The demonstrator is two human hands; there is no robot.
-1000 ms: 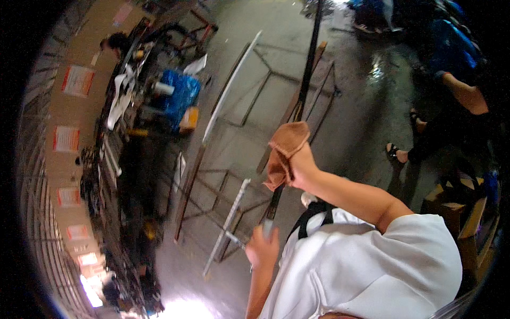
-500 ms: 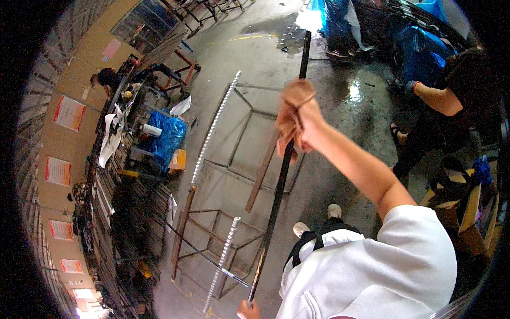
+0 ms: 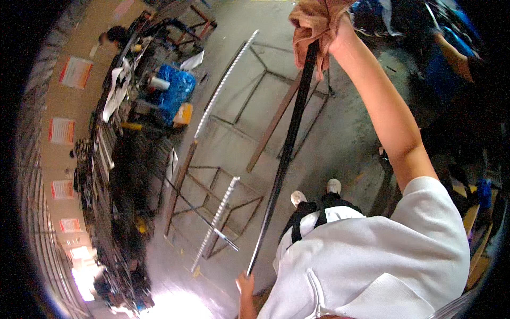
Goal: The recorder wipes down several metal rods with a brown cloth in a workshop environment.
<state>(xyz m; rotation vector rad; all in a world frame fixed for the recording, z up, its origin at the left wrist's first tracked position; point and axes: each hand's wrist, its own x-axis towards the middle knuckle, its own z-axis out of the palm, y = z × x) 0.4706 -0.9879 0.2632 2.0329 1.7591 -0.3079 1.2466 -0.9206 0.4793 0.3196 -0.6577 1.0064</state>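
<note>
A long, dark metal bar (image 3: pixel 289 143) slants across the middle of the view in front of my body. Its lower end is in my left hand (image 3: pixel 245 285), with the fingers closed round it. Far out on my stretched arm, my right hand (image 3: pixel 341 38) grips a brown cloth (image 3: pixel 313 24), which is bunched over the bar's upper end. The cloth covers that end and most of the right fingers. Under the bar stand metal frames with a white-ridged rail (image 3: pixel 226 85) and a shorter white-ridged rail (image 3: pixel 217 220) on top.
A thin rod (image 3: pixel 199 215) lies across the near frame, its tip close to the bar. Along the left, a cluttered rack (image 3: pixel 125 175) holds stacked bars beside a blue plastic bag (image 3: pixel 178 90) and a yellow box (image 3: pixel 183 114). Another person's arm (image 3: pixel 454 56) shows at upper right.
My right hand and the cloth have moved farther up along the bar to its far end. The left hand still holds the lower end. My view has shifted.
</note>
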